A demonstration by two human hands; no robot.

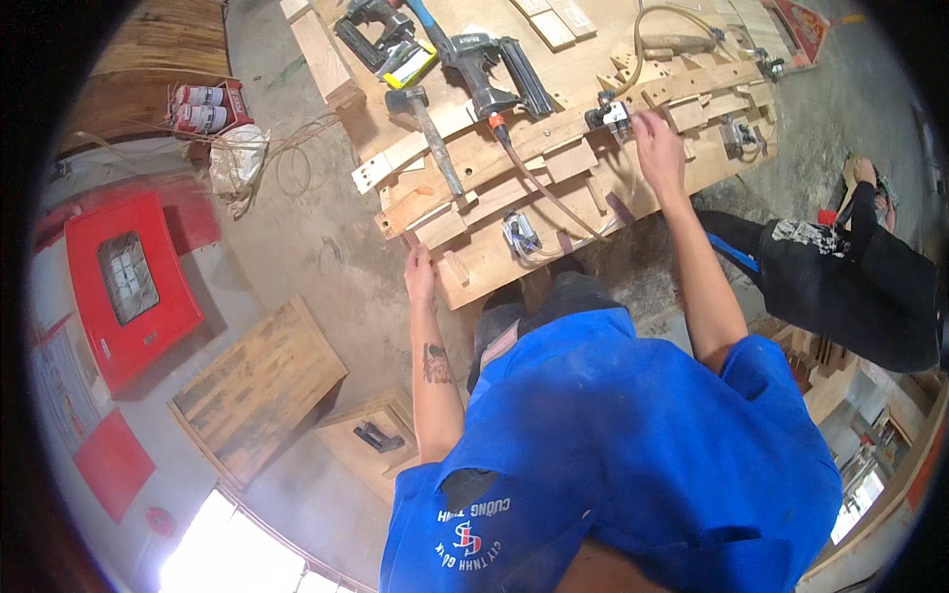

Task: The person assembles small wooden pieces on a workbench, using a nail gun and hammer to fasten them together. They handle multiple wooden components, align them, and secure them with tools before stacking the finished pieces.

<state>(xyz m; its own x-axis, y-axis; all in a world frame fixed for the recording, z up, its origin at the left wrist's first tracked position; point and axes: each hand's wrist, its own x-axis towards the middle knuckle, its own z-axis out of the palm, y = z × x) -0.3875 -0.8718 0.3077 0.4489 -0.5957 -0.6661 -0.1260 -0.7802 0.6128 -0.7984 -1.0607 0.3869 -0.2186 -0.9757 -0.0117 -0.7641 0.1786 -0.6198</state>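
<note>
At the near left end of the wooden jig (514,163), my left hand (420,275) has its fingers closed on the end of a wooden strip (440,231). My right hand (657,153) is further along the jig, fingers curled against a small white and black air valve (615,117); the fingertips are partly hidden. Between the hands, a hammer (431,143) lies across the jig boards. Behind it rests a black nail gun (484,74) with an orange hose fitting. A small metal clamp cylinder (520,235) is fixed near the front edge.
Another nail gun (381,32) and a yellow-edged box (410,64) lie at the back. An air hose (544,188) trails over the jig. On the right, a person in dark clothes (840,277) works close by. A wooden panel (262,385) stands on the left.
</note>
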